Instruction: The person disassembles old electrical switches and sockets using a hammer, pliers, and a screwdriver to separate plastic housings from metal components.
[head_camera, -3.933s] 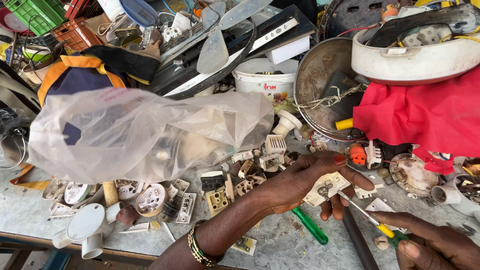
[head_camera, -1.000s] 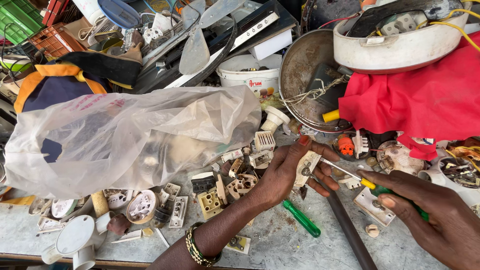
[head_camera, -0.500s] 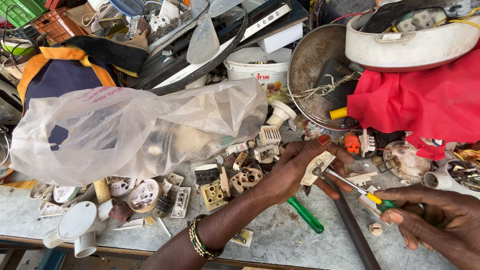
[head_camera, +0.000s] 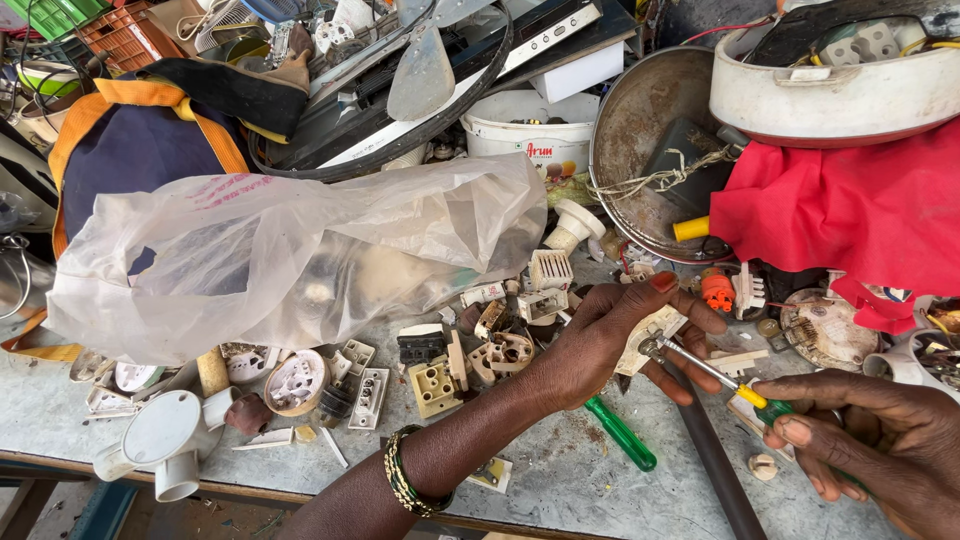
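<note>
A: State the position of the socket part (head_camera: 652, 335) relative to each grip.

B: The cream socket part sits in the left hand (head_camera: 610, 335), grip clamped on it, thumb on top and fingers beneath, raised just above the tabletop (head_camera: 560, 480). The right hand (head_camera: 880, 440) is clamped on one screwdriver (head_camera: 715, 378) with a yellow-and-green handle; its metal tip touches the part's face.

A: Count of tools?

B: Two screwdrivers: the held one, and one green-handled screwdriver (head_camera: 620, 433) lying on the tabletop under the left hand.

A: Surroundings?

B: One clear plastic bag (head_camera: 290, 250) left of the hands, one red cloth (head_camera: 850, 210) behind, one beaded bracelet (head_camera: 402, 480) on the left wrist. Loose socket pieces are too many to count reliably.
</note>
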